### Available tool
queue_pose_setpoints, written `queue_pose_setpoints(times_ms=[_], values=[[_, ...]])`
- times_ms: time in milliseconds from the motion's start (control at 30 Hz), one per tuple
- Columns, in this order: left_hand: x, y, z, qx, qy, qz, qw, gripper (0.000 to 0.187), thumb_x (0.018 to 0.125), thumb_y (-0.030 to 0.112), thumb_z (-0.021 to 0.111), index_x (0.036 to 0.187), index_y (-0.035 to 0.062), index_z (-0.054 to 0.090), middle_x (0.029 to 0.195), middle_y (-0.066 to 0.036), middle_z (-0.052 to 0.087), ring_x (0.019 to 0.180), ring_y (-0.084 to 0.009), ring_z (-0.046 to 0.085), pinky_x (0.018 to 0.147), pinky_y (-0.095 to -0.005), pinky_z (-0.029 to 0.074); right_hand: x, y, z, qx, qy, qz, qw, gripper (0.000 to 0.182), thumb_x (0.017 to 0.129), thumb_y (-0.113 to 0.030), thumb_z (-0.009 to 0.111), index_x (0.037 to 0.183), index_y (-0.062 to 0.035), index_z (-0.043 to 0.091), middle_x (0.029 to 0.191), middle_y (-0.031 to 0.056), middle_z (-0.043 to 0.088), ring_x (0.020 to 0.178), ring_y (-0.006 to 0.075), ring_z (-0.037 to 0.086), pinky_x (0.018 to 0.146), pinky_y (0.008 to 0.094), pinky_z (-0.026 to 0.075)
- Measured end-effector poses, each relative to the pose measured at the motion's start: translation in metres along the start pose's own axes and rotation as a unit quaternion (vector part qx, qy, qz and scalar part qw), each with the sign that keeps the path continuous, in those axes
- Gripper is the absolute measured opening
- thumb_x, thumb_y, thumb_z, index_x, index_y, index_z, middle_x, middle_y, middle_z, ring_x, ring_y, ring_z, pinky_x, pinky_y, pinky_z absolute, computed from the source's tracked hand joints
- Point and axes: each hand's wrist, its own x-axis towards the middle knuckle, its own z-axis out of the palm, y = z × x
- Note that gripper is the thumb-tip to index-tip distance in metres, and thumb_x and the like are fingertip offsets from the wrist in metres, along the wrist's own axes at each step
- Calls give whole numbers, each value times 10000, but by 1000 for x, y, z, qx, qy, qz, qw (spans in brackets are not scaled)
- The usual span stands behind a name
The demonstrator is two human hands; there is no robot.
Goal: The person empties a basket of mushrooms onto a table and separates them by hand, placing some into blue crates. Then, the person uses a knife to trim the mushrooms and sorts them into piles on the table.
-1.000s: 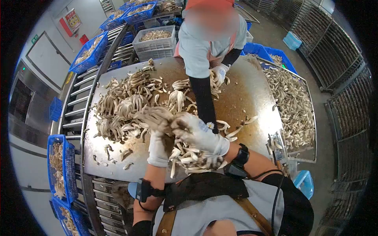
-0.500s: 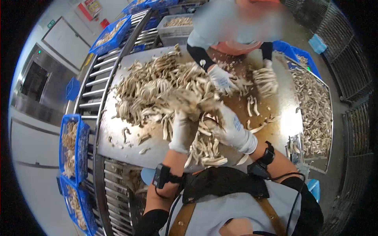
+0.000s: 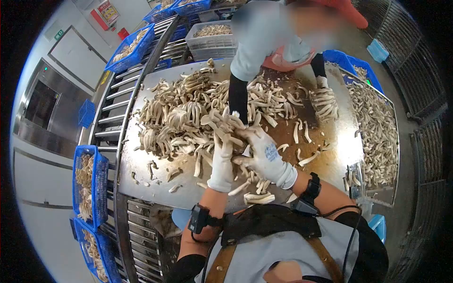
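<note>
Both gloved hands meet on one mushroom cluster (image 3: 225, 123) at the near edge of the big mushroom heap (image 3: 188, 111) on the steel sorting table (image 3: 141, 177). The left hand (image 3: 222, 162) is wrapped narrowly around the stems from below. The right hand (image 3: 264, 158) spreads wide over the cluster's right side, fingers splayed among the stalks; whether it grips or only steadies them I cannot tell.

To work this well, I judge the left hand should stay low on the joined base while the right peels stalks off near their roots, not at the caps, which look likely to snap. Loose stalks (image 3: 257, 197) lie on the table's near rim, just below the hands, and could roll off.

Across the heap a co-worker's gloved hand (image 3: 325, 101) holds another bundle. Right of the table lies a mesh tray (image 3: 394, 155) of separated mushrooms; left of it stand blue crates (image 3: 75, 188).
</note>
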Motion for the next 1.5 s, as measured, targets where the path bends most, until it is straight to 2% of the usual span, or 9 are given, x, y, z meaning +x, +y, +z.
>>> queue_pose_setpoints(times_ms=[433,567,700,833,900,1033,1100,1367,1500], values=[[-14,24,31,-64,5,-139,988,903,776,784,546,1366,105,462,1227,-90,595,1080,-227,619,786,-344,588,-12,8,-26,0,-36,-238,971,174,771,-147,712,914,-82,636,937,122,613,893,340,612,791,415,499],[-14,16,10,-27,-65,-58,996,658,905,546,592,1373,106,450,1216,-69,596,1147,-228,564,1002,-386,460,-19,6,-46,278,-18,186,942,154,877,-38,550,1025,-2,566,1035,89,661,911,178,608,802,339,494],[-25,26,21,73,-170,-76,980,532,940,296,637,1390,98,432,1224,-59,588,1164,-218,557,1023,-386,442,1,4,-52,581,-128,226,771,371,860,-33,593,1209,54,498,1161,130,616,1072,170,575,937,276,482],[-22,18,-5,-95,-60,-120,986,475,928,178,639,1354,77,453,1193,-49,596,1101,-184,580,980,-365,463,-9,25,-46,345,-226,136,901,425,828,-84,650,1204,36,493,1174,110,621,1023,130,577,938,295,435],[-25,21,1,-47,-65,-94,992,448,930,164,632,1333,69,461,1179,-47,597,1087,-173,580,952,-356,471,-11,20,-34,526,-120,196,819,398,847,-123,715,1179,-14,526,1045,37,622,908,84,556,847,245,460],[-30,20,9,24,-132,-89,987,453,948,186,611,1353,74,445,1258,-64,566,1155,-201,561,992,-365,461,-11,40,-17,382,-93,163,905,306,868,-99,702,1114,-29,533,994,-4,560,835,64,521,710,208,464],[-30,18,-2,-34,-120,-118,985,469,952,198,607,1371,77,435,1296,-69,549,1189,-210,546,1011,-376,454,-8,23,-24,496,-111,244,826,294,874,-95,695,1107,-27,530,953,-13,545,829,53,510,683,198,459],[-32,5,-2,-102,-50,-106,988,692,912,518,599,1425,94,410,1345,-64,542,1168,-229,570,958,-367,503,-21,34,-17,497,-81,231,833,480,892,-109,688,1309,-4,476,978,9,541,856,77,536,760,237,483],[-29,2,-7,125,-114,-58,984,828,891,573,604,1501,124,269,1395,-71,461,1242,-234,500,1012,-371,459,-17,32,4,13,-19,-35,999,392,896,-106,677,1250,-38,525,958,12,538,823,83,550,720,233,473]])
